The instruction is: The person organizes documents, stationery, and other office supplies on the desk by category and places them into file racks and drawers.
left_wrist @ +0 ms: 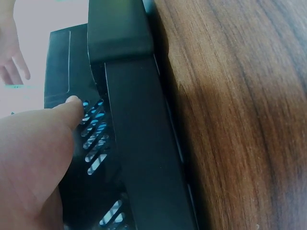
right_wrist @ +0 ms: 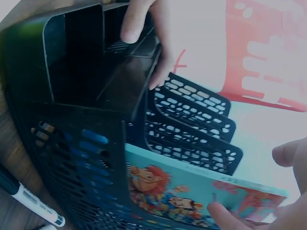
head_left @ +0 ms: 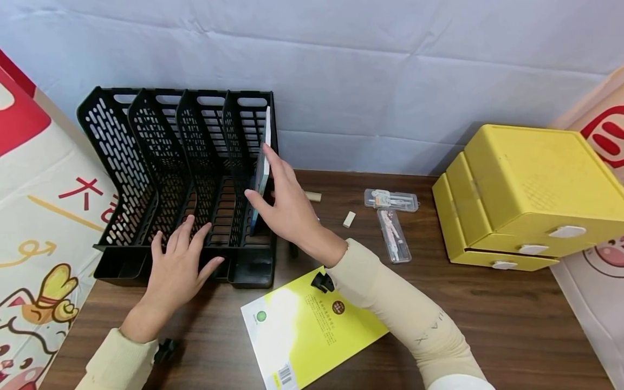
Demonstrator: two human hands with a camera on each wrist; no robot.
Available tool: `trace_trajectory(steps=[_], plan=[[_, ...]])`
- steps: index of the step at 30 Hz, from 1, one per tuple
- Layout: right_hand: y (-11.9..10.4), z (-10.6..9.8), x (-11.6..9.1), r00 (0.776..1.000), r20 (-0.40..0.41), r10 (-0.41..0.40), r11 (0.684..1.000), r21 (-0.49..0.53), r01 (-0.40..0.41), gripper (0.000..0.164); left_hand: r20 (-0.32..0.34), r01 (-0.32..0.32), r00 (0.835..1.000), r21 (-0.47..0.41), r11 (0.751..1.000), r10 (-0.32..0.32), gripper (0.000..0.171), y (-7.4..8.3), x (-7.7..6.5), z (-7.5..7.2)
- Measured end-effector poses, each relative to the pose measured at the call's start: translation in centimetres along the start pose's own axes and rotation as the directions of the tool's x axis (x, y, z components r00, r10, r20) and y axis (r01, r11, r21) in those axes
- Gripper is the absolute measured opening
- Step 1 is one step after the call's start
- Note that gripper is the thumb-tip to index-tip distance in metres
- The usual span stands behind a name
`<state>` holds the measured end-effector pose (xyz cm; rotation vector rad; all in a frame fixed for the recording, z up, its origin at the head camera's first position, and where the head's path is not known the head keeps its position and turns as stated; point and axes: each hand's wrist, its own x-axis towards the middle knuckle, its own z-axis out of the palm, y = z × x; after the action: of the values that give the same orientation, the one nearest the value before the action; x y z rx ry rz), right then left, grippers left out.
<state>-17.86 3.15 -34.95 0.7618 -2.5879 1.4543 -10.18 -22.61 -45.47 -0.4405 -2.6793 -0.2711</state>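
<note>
A black file rack (head_left: 265, 271) with upright dividers stands at the left of the table. A thin book (right_wrist: 201, 177) with a cartoon horse on its light-blue cover stands in the rack's rightmost slot. My right hand (head_left: 287, 208) is at that book's upper front edge, a fingertip against the cover in the right wrist view. Its thumb (head_left: 258, 203) points over the far side, apart from the book. With fingers spread, my left hand (head_left: 177, 265) rests on the rack's front edge, above the small front trays.
A yellow book (head_left: 312, 330) lies in front of the rack. To the right are a white eraser (head_left: 349, 219), a beige stick (head_left: 313, 196), two clear cases (head_left: 390, 200) and a yellow drawer box (head_left: 531, 189). A white marker (right_wrist: 36, 203) lies beside the rack.
</note>
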Motion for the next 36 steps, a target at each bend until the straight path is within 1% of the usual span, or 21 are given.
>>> trace_trajectory(steps=[5,9,14,19,24,26,31,32,34,36], plan=[[-0.5,-1.3,-1.2,0.999,0.005,0.043,0.997,0.059,-0.043,0.078,0.005,0.004,1.0,0.001,1.0,-0.004,0.088,0.0,0.0,-0.1],[-0.1,-2.6,-2.3,0.996,0.021,0.084,0.993,0.077,-0.085,0.075,0.012,0.01,1.0,-0.009,1.0,-0.009,0.088,0.0,0.0,-0.1],[1.2,-4.1,-3.9,0.988,0.05,0.143,0.987,0.067,-0.146,0.07,0.019,0.01,1.0,-0.013,1.0,-0.01,0.086,0.0,0.0,-0.2],[2.7,-5.3,-5.9,0.974,0.105,0.201,0.977,0.055,-0.208,0.066,0.02,0.006,1.0,-0.011,1.0,-0.006,0.085,-0.1,0.0,-0.1],[4.3,-6.5,-8.1,0.96,0.152,0.235,0.971,0.014,-0.24,0.063,0.019,0.011,1.0,-0.012,1.0,-0.011,0.086,0.0,-0.1,-0.2],[5.1,-6.9,-9.0,0.951,0.171,0.257,0.966,-0.013,-0.259,0.061,0.022,0.016,1.0,-0.012,1.0,-0.015,0.086,0.0,-0.2,-0.3],[7.2,-7.5,-11.0,0.907,0.234,0.351,0.935,-0.031,-0.354,0.058,0.023,0.012,1.0,-0.011,1.0,-0.012,0.086,-0.1,-0.1,-0.1],[7.6,-7.7,-11.3,0.897,0.239,0.371,0.927,-0.034,-0.374,0.057,0.02,0.011,1.0,-0.01,1.0,-0.011,0.086,-0.1,-0.1,-0.1],[8.2,-7.9,-12.0,0.887,0.239,0.395,0.917,-0.049,-0.395,0.054,0.018,0.009,1.0,-0.007,1.0,-0.009,0.087,0.0,0.0,-0.1],[8.7,-8.1,-12.7,0.876,0.236,0.422,0.906,-0.085,-0.414,0.05,0.015,0.008,1.0,-0.006,1.0,-0.007,0.089,0.0,0.0,-0.1]])
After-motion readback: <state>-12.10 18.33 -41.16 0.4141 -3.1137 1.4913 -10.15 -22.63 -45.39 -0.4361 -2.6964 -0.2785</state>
